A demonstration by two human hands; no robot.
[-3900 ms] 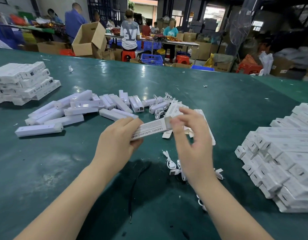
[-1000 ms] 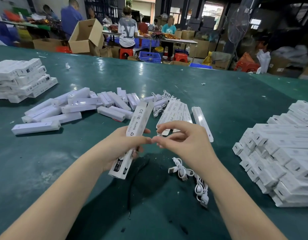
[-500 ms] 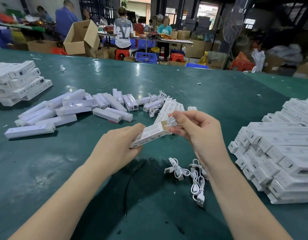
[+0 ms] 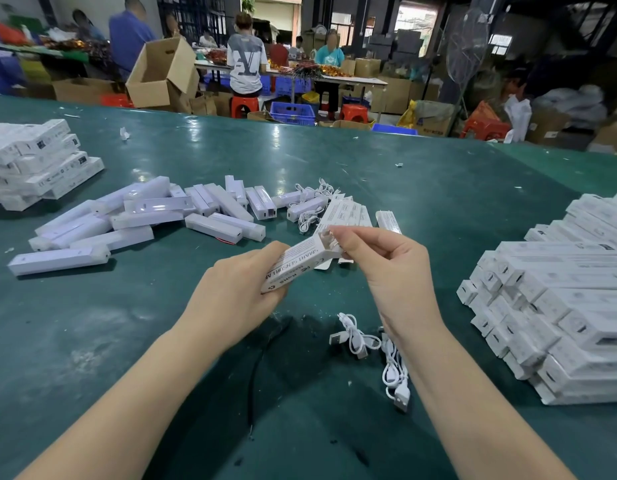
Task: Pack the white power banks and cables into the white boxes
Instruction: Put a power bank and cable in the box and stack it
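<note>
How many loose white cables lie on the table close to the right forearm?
2, maybe more. One coiled cable lies left of the right forearm; another cable runs along it toward the camera. The arm may hide others.

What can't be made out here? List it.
- Head view: what is inside the white box is hidden by its walls and the right hand at its open end.
- The box's near end is covered by the left hand.
- The stack of boxes on the right is cut off by the frame edge.
</note>
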